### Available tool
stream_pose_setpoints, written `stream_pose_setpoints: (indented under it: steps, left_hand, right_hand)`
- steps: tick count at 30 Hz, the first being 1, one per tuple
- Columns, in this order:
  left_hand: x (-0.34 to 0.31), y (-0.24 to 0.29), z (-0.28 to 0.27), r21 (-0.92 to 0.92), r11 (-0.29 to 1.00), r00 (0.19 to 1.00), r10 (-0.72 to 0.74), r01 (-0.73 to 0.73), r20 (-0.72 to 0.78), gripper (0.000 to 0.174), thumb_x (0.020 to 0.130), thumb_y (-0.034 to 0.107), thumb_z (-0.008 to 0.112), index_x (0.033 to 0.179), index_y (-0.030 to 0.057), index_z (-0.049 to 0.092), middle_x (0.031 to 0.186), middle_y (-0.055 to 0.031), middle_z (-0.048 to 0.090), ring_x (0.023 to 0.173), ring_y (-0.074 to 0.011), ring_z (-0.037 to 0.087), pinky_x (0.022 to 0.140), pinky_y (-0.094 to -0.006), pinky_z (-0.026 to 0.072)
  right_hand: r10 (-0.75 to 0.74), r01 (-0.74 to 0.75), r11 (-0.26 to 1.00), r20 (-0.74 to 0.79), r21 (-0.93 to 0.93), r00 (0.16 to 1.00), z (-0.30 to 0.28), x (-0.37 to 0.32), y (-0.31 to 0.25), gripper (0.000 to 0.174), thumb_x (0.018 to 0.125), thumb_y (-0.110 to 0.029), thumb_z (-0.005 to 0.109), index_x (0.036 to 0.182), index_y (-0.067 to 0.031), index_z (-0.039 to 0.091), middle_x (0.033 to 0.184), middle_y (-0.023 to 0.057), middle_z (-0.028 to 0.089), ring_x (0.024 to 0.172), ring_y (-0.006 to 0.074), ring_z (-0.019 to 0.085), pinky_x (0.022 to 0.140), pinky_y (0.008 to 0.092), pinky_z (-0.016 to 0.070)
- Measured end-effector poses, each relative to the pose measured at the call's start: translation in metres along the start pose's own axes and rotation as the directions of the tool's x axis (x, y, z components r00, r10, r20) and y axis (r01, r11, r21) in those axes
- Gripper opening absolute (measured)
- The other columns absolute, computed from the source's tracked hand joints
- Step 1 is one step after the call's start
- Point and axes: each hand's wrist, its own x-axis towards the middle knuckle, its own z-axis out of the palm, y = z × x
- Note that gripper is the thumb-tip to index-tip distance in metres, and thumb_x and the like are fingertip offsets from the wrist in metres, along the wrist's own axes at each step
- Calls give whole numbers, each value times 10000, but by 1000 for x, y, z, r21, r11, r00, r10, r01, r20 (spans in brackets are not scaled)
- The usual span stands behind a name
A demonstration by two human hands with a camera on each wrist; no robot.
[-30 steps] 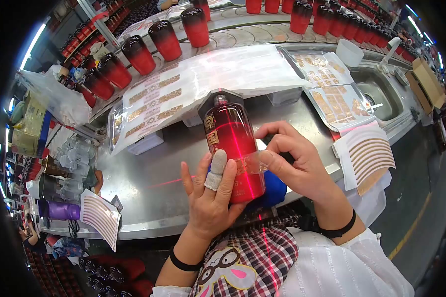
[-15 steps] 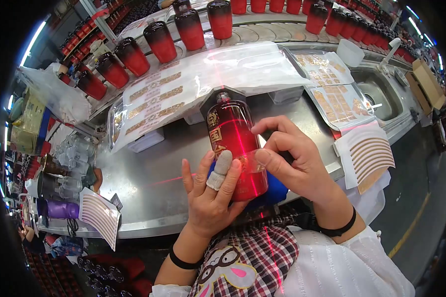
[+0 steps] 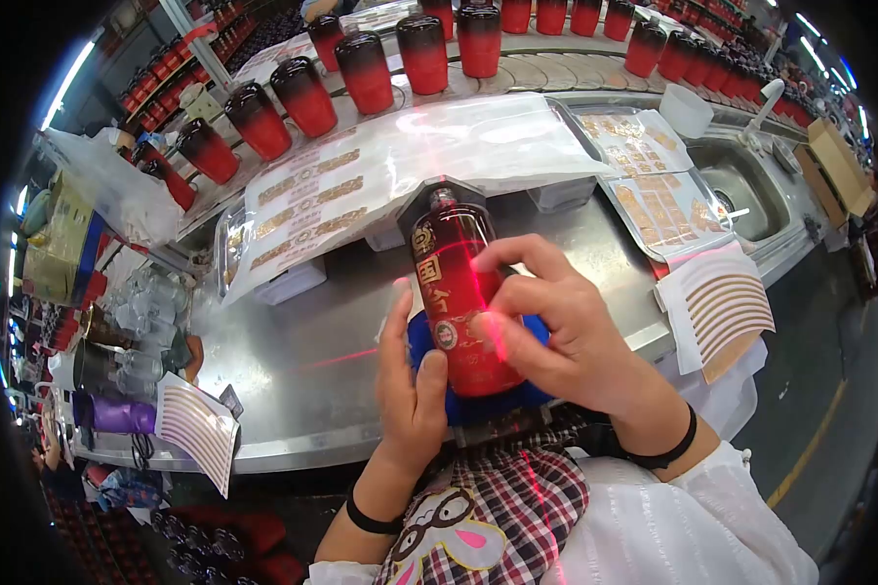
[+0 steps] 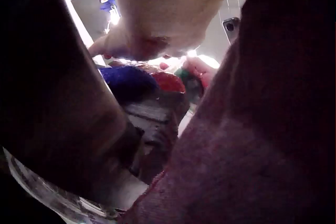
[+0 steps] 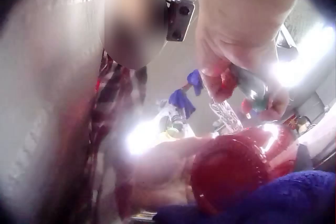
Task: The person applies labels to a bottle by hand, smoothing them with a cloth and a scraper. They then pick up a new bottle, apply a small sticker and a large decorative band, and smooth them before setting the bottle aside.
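Note:
A red bottle (image 3: 458, 263) with a dark top and gold characters lies on a blue cloth (image 3: 502, 405), neck pointing away. My left hand (image 3: 410, 390) is at its left side, fingers straight and thumb near the lower edge. Above the bottle's right side is my right hand (image 3: 571, 336), its fingers bent. In the right wrist view, the right hand (image 5: 241, 40) pinches a clear crinkled film (image 5: 226, 115) over the bottle (image 5: 231, 169). A dark piece with a green end also shows by those fingers. The left wrist view is dark, with the blue cloth (image 4: 128, 83) visible.
Behind the bottle, plastic sheets (image 3: 488, 141) with gold labels lie raised over white boxes. A conveyor (image 3: 556, 68) carries several red bottles. At right are a label tray (image 3: 668, 210), striped strips (image 3: 727, 312) and a sink (image 3: 751, 185); more strips (image 3: 197, 429) hang at left.
My left fingers have come off the bottle's front and moved to its left side, uncovering a round pale emblem. My right hand has shifted slightly left over the bottle. The conveyor bottles have moved right.

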Motion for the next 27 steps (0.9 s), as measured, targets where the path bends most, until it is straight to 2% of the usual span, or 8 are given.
stream_pose_setpoints:
  steps: [4,6,7,11,12,18,21,27]
  left_hand:
    - [6,-12,13,-222,965,989,-149,140,-20,599,1010,238,498,1465,-83,280,1470,-227,395,1349,-286,407,1127,-381,300]
    - [8,-12,15,-273,950,988,-156,149,-4,610,1007,235,504,1471,-83,268,1464,-222,398,1343,-273,408,1122,-379,304]
    - [9,-12,16,-266,954,989,-148,139,-13,612,1006,234,507,1472,-82,267,1463,-221,397,1340,-269,410,1120,-376,307]
    - [11,-11,20,-250,959,989,-146,136,-24,639,997,242,534,1475,-79,256,1458,-222,392,1324,-262,421,1112,-374,318]
    - [12,-9,21,-249,958,988,-152,142,-22,652,994,246,544,1476,-79,251,1457,-224,390,1320,-262,424,1111,-375,320]
    - [17,-1,28,-178,974,989,-146,142,-11,765,959,267,619,1489,-81,192,1465,-248,356,1313,-281,429,1104,-387,334]
    - [16,-8,26,-84,991,994,-108,107,-4,777,954,261,626,1489,-86,183,1464,-249,347,1300,-283,443,1091,-381,352]
    - [17,-4,25,-140,981,991,-133,135,24,782,953,228,622,1497,-84,155,1457,-244,352,1284,-273,459,1073,-379,377]
  right_hand:
    - [-43,43,997,-5,66,999,5,6,-9,148,881,-112,676,788,-10,622,1141,174,564,918,192,565,815,314,442]
    - [33,-30,994,-26,105,999,1,3,-7,143,873,-127,681,794,-23,622,1110,171,563,975,262,562,822,354,453]
    - [73,-68,990,-34,125,997,-2,1,-6,141,869,-134,683,796,-29,623,1095,169,563,1003,297,560,825,374,459]
    - [146,-133,971,-49,196,988,-9,-14,8,171,895,-133,674,788,-8,628,1087,151,565,1003,198,581,721,284,465]
    - [141,-123,970,-72,211,987,-11,-17,10,166,901,-126,668,803,2,633,1098,144,565,923,162,571,717,264,452]
    - [181,-161,966,-91,200,979,-14,-28,25,157,902,-129,671,817,-2,635,1118,132,568,850,119,524,720,246,436]
    - [198,-174,964,-109,202,974,-11,-31,30,167,899,-132,674,807,-1,627,1116,134,571,844,121,525,732,253,438]
    - [199,-178,970,-118,165,973,-10,-36,40,177,901,-142,672,801,-4,628,1104,144,573,923,165,564,753,275,447]
